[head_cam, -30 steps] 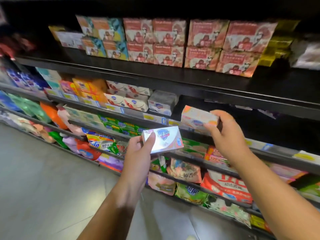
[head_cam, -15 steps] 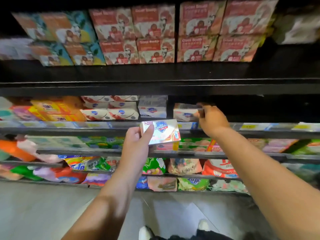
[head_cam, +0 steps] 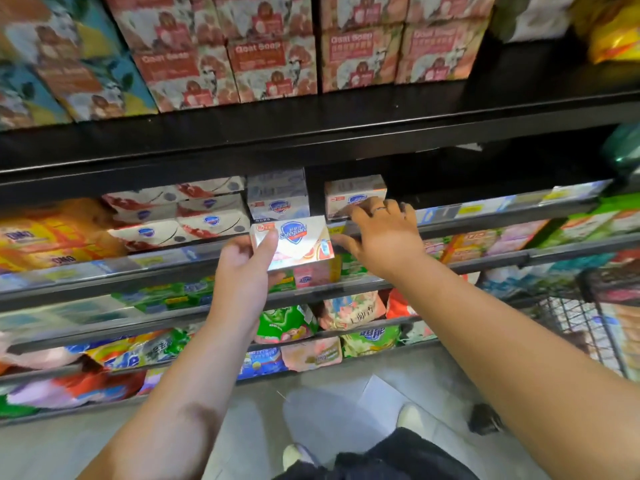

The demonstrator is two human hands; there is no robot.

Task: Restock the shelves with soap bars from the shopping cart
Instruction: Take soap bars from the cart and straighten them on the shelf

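Stands beside a wire shopping cart (head_cam: 581, 317) at the right, contents too blurred to tell. Grips a Safeguard soap box (head_cam: 298, 242) in the left hand (head_cam: 242, 268), thumb across its front, just before the front edge of the middle shelf (head_cam: 485, 216). Lays the right hand (head_cam: 384, 233), fingers spread and fairly straight, against a second soap box (head_cam: 353, 194) standing at that edge, near a stack of matching boxes (head_cam: 277, 195). Faces rows of Goat Soap cartons (head_cam: 273, 67) on the upper shelf (head_cam: 311, 133) beyond.
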